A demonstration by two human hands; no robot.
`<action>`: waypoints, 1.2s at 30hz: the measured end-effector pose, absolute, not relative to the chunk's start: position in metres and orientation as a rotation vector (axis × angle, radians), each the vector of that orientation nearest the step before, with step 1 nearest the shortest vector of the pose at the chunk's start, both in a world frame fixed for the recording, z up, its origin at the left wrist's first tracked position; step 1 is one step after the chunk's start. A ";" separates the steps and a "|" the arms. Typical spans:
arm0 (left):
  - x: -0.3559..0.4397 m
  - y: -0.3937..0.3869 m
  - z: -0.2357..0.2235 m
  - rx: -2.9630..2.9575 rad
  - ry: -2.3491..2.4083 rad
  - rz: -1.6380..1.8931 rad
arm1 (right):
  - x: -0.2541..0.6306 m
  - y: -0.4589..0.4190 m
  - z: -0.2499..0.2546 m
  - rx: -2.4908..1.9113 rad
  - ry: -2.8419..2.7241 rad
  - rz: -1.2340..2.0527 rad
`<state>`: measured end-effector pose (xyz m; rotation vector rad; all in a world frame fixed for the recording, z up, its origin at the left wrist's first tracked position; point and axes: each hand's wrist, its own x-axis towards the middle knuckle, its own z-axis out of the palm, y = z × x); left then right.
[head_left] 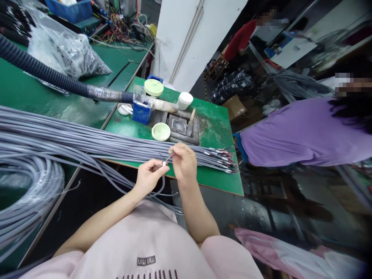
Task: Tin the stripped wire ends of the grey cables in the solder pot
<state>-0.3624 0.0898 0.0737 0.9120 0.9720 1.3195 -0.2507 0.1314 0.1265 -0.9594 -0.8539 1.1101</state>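
My left hand (149,177) and my right hand (183,162) meet over the front edge of a green workbench (215,143). Between their fingers is the end of a grey cable (162,182), with thin red and green wires (170,156) fanning out and a small white tip showing. The fingers hide part of that end. A long bundle of grey sheathed cables (87,141) runs across the bench just behind my hands. Its stripped ends (221,159), with coloured wires, lie to the right of my right hand.
A metal solder pot (178,126), pale green lids (161,131), a white jar (185,100) and a blue box (142,111) stand beyond the cables. A grey cable coil (29,197) lies left. A corrugated hose (43,71) crosses behind. A person in a purple shirt (302,133) stands right.
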 end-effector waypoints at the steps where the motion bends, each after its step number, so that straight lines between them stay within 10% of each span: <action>1: -0.364 0.090 0.074 0.895 0.980 1.310 | -0.244 0.136 0.127 -0.932 -0.801 1.097; 6: -0.373 0.086 0.065 0.754 1.004 1.235 | -0.205 0.142 0.133 -0.940 -0.874 0.954; 16: -0.380 0.082 0.056 0.749 0.669 0.983 | -0.221 0.135 0.123 -0.886 -1.383 1.719; 27: -0.382 0.089 0.073 0.399 0.598 1.081 | -0.244 0.120 0.106 -1.050 -1.226 1.108; 36: -0.380 0.104 0.085 0.185 0.478 1.094 | -0.217 0.099 0.114 -0.767 -2.123 0.310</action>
